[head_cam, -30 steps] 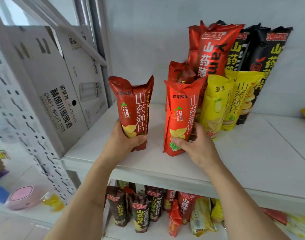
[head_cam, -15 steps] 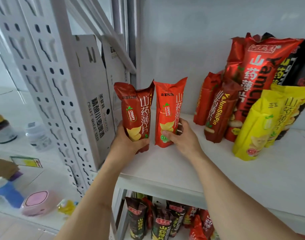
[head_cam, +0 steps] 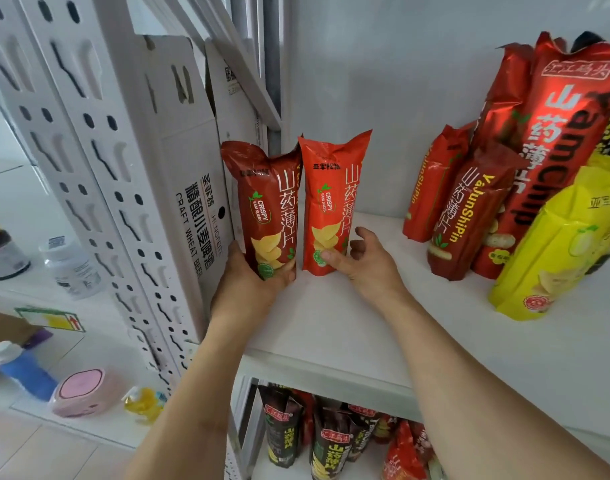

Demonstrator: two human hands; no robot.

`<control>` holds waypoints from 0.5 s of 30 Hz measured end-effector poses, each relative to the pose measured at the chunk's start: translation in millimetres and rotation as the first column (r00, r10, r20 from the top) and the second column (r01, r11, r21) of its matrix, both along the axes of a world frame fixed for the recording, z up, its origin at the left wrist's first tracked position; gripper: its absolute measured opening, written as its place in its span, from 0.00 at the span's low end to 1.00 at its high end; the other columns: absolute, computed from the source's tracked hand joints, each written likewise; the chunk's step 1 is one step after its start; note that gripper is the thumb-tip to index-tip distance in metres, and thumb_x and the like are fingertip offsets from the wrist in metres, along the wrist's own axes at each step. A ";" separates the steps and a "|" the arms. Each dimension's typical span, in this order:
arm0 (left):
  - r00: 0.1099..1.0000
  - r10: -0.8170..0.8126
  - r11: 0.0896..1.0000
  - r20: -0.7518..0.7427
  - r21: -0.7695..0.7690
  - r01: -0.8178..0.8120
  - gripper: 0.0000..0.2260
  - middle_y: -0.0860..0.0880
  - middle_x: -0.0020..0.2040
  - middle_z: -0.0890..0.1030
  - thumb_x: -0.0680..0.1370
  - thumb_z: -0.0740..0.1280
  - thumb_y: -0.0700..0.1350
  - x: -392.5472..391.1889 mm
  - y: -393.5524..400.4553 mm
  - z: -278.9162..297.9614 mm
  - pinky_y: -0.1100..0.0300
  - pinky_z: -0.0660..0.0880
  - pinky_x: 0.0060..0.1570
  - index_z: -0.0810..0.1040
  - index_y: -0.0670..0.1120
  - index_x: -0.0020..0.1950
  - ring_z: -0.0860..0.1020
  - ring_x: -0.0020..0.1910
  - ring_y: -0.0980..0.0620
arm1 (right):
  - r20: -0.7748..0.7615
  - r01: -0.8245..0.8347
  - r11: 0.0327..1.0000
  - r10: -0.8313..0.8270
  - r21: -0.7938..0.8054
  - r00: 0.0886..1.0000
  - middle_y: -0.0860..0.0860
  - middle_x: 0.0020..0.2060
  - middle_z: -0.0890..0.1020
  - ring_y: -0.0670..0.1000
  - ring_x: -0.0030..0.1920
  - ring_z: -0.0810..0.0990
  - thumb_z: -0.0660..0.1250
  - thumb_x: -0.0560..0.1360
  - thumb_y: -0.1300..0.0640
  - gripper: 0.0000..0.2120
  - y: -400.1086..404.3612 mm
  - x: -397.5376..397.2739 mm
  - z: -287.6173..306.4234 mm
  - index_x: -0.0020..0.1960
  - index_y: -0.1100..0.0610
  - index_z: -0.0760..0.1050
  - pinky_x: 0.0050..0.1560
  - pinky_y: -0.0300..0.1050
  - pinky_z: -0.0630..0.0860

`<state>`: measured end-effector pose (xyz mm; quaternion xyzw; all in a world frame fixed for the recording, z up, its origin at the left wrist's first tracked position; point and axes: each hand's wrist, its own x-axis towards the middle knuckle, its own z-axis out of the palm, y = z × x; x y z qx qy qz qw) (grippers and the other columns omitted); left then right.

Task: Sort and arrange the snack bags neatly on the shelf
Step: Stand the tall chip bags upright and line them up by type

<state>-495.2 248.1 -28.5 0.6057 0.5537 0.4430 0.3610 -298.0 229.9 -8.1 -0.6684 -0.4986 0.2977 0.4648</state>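
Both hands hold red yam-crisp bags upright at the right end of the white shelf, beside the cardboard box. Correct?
Not quite. In the head view the dark red bag and bright orange-red bag stand at the left end of the white shelf, beside the cardboard box.

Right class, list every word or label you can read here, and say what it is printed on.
"CRISPY YAM SLICES": dark red bag
"CRISPY YAM SLICES": orange-red bag
"CRAFT WHEAT BEER": cardboard box
"YaJunShiPin": slim red bag
"YamChip": tall red bag
Chinese lettering, lower-shelf labels: not legible to me.
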 end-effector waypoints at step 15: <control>0.808 0.165 0.896 -0.566 0.428 0.117 0.19 0.46 0.62 0.79 0.80 0.64 0.54 105.8 -74.3 9.7 0.51 0.74 0.52 0.75 0.45 0.67 0.76 0.61 0.44 | 0.487 0.032 0.993 -0.084 0.114 0.869 0.51 0.64 0.78 0.51 0.63 0.77 0.67 0.77 0.45 0.20 -70.3 71.5 5.0 0.65 0.54 0.76 0.63 0.47 0.73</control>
